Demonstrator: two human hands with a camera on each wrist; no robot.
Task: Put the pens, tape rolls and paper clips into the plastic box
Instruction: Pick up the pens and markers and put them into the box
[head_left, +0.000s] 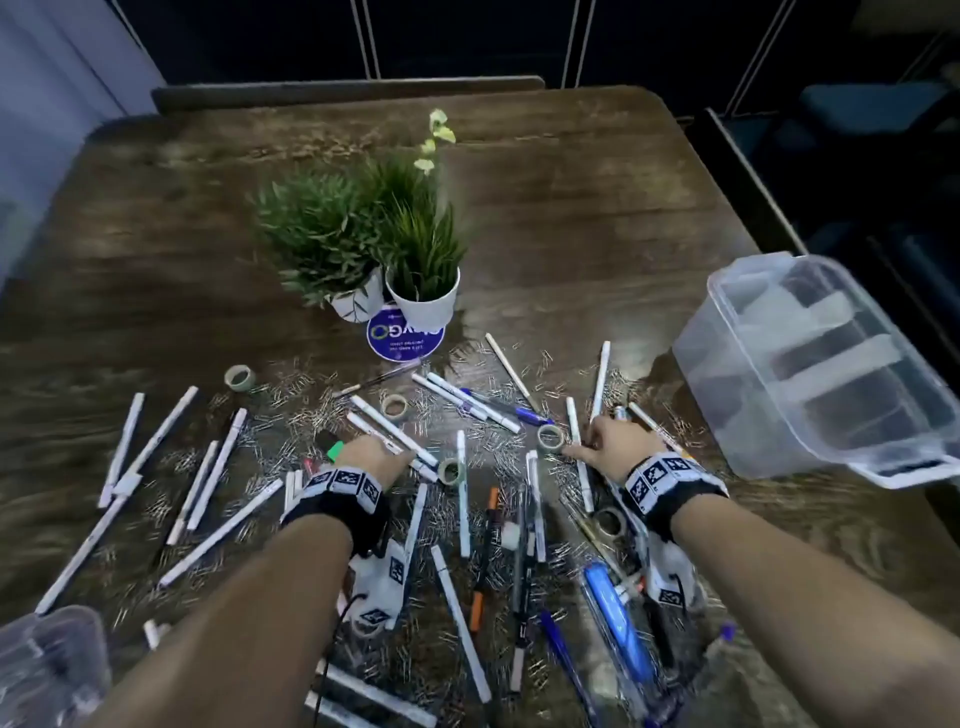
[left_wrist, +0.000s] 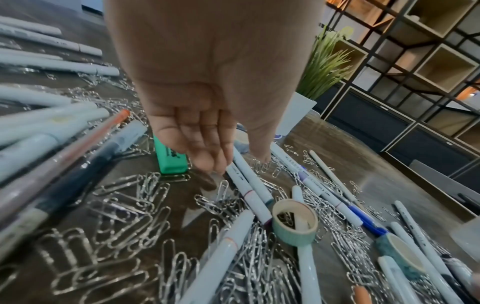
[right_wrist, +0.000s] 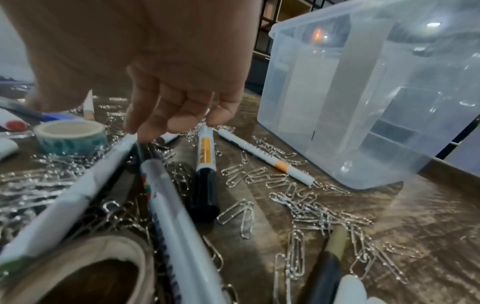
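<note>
The clear plastic box (head_left: 769, 332) with inner dividers stands at the table's right, also seen close up (right_wrist: 363, 102). White pens (head_left: 218, 467), coloured pens (head_left: 618, 618), tape rolls (head_left: 240, 376) and silver paper clips (head_left: 296, 415) cover the table in front of me. My left hand (head_left: 400, 457) reaches down with straight fingers (left_wrist: 207, 152), its tips touching two white pens (left_wrist: 249, 185) beside a green highlighter (left_wrist: 171, 158). My right hand (head_left: 587, 441) hovers left of the box, loosely curled fingers (right_wrist: 176, 119) resting on the end of an orange-labelled marker (right_wrist: 205, 152). It holds nothing.
Two potted plants (head_left: 421, 301) stand behind the clutter on a blue round sticker (head_left: 405, 338). A second clear container (head_left: 52, 665) sits at the near left corner. A teal tape roll (right_wrist: 70, 137) and a brown roll (right_wrist: 78, 267) lie near my right hand.
</note>
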